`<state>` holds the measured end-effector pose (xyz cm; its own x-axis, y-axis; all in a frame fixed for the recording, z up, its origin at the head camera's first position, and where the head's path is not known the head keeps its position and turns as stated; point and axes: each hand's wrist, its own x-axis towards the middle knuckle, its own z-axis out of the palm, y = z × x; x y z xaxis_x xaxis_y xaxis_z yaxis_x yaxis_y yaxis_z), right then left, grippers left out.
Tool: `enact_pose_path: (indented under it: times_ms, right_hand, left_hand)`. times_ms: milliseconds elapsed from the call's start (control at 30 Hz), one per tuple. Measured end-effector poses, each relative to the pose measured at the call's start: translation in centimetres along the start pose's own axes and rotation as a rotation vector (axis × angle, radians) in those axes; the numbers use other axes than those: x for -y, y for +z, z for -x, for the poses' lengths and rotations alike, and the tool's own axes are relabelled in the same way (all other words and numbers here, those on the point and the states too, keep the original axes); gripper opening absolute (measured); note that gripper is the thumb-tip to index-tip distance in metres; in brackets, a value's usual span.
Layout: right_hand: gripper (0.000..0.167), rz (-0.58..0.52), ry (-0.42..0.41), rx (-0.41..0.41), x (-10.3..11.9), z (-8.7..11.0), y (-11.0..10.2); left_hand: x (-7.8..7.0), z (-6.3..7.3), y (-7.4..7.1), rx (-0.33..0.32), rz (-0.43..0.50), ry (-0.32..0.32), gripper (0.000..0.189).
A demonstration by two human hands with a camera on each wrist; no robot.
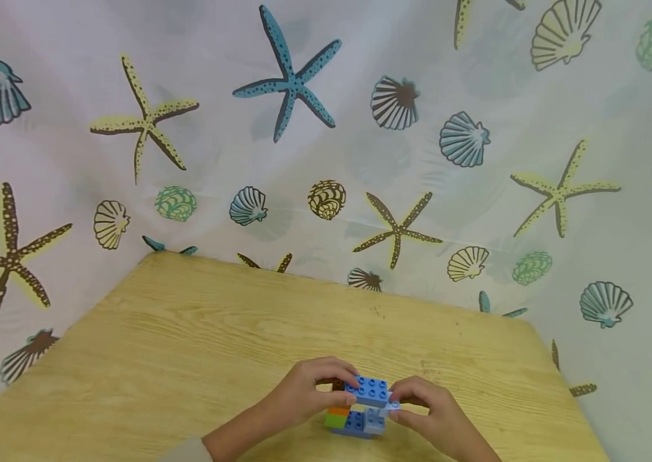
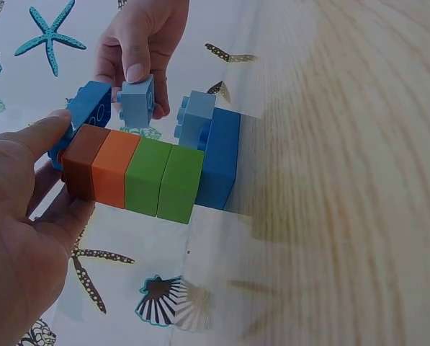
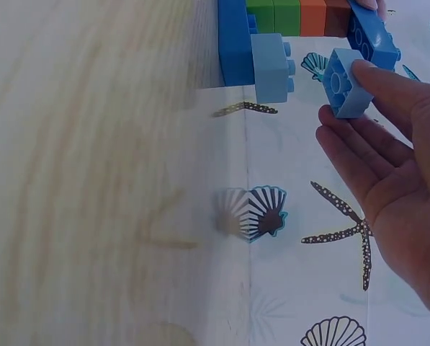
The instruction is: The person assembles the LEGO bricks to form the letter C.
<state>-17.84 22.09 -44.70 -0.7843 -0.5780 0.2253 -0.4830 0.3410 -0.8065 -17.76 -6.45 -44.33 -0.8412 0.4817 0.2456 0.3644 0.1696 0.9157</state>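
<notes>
A small toy-brick structure stands on the table: a blue base brick (image 2: 220, 158), with two green bricks (image 2: 164, 180), an orange brick (image 2: 115, 167) and a brown brick (image 2: 85, 162) stacked at one end. A light blue brick (image 3: 271, 68) sits on the base's other end. Across the top reaches a blue brick (image 1: 373, 390), one end over the stack. My left hand (image 1: 317, 388) grips that end, fingers also beside the brown brick. Between thumb and fingers, my right hand (image 1: 436, 410) pinches another light blue brick (image 3: 346, 83), close to the top brick's free end and above the lower light blue one.
The wooden table (image 1: 199, 333) spreads out around the structure. A pale curtain (image 1: 210, 154) printed with starfish and shells hangs along the table's far and side edges.
</notes>
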Motion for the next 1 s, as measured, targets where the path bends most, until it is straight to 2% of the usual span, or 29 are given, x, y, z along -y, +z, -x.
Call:
enact_pose_path:
  times_ms: [167,367,567,800,1000]
  right_hand:
    - [0.013,-0.005,-0.025,-0.005,0.3,0.0,0.4]
    - [0.013,0.019,-0.087,-0.028,0.2,0.0,0.7]
    - [0.014,0.051,-0.110,-0.058,0.3,0.1,1.1]
    - [0.014,0.088,-0.196,-0.105,0.3,0.1,1.4]
    - [0.014,0.091,-0.195,-0.140,0.3,0.0,1.5]
  left_hand:
    - [0.1,0.0,0.0,-0.002,0.014,-0.004,0.013]
    - [0.1,-0.1,0.0,-0.004,-0.018,0.023,0.014]
    - [0.1,-0.1,0.2,0.002,-0.037,0.010,0.017]
    - [0.1,-0.1,0.2,-0.004,-0.063,0.023,0.018]
    - [0.1,-0.1,0.2,-0.005,-0.074,0.036,0.018]
